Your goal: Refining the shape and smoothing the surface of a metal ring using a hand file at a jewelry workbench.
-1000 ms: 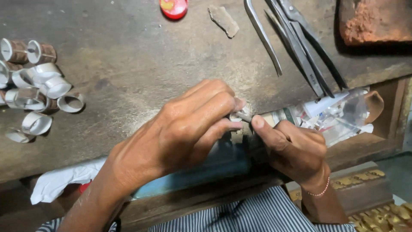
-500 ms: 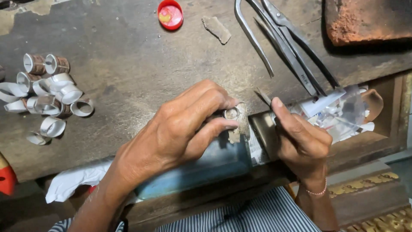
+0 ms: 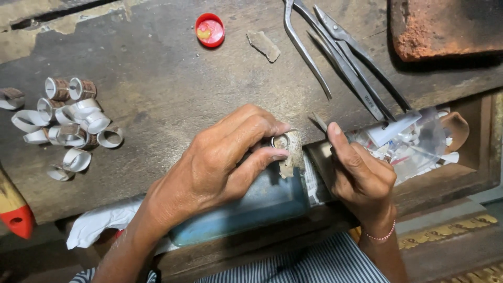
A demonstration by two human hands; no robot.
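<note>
Left hand (image 3: 220, 162) pinches one metal ring (image 3: 280, 141) against a bench peg (image 3: 291, 154). Right hand (image 3: 359, 173) grips one small tool (image 3: 318, 121). About a dozen rings (image 3: 68, 128) lie loose; one red cap (image 3: 210, 30).

Head view, close, straight down onto workbench (image 3: 157, 78).

A small silvery metal ring (image 3: 280, 141) stood on edge against a worn wooden peg (image 3: 291, 153) at the tabletop's front edge, its opening facing up. A thin, pointed metal tool (image 3: 319, 122) slanted just beside it, not touching.
</note>
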